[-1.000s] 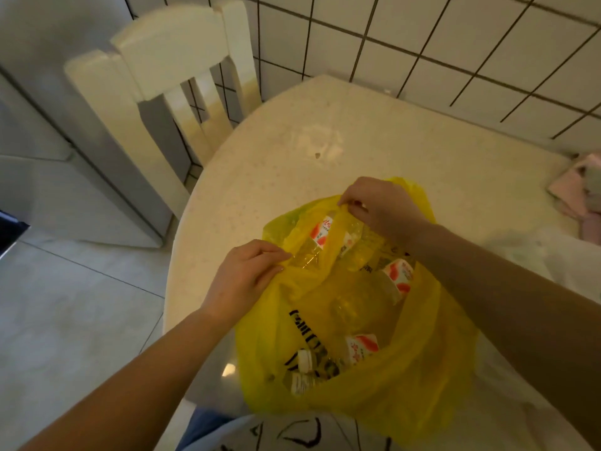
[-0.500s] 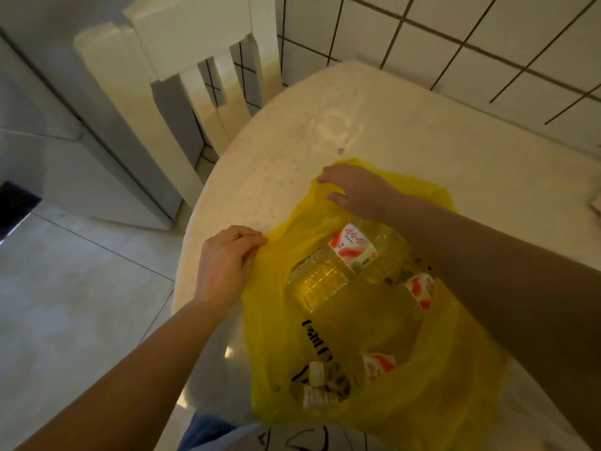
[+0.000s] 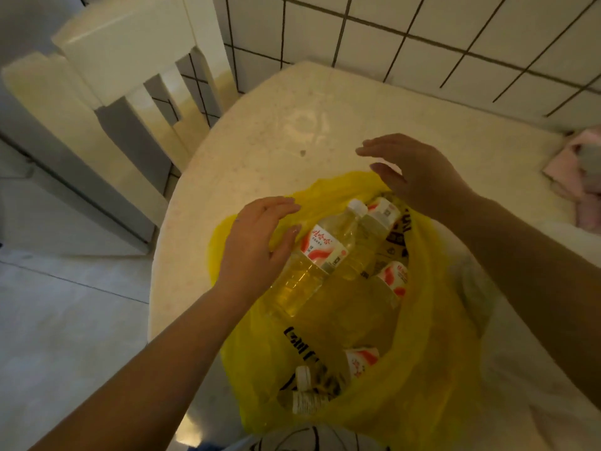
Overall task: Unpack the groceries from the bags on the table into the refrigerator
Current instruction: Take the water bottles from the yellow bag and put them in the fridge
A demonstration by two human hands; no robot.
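A yellow plastic bag (image 3: 432,369) lies open on the speckled cream table (image 3: 266,131). Inside it lie several clear plastic bottles with red and white labels and white caps. The topmost bottle (image 3: 322,252) lies slanted, cap toward the far side. My left hand (image 3: 257,245) hovers over the bag's left rim with fingers spread, its fingertips at that bottle's label. My right hand (image 3: 419,174) is open above the bag's far rim, holding nothing. A white bag (image 3: 520,385) lies to the right, partly under my right arm.
A cream wooden chair (image 3: 107,70) stands at the table's far left corner. Behind it is the grey refrigerator (image 3: 39,177), door closed. A tiled wall (image 3: 422,37) runs along the table's far side. Pink cloths (image 3: 579,177) lie at the right edge.
Both hands have let go of the bag's rim and now have their fingers spread. The bag's mouth lies wider, showing more of the bottles. The left hand moved in toward the top bottle.
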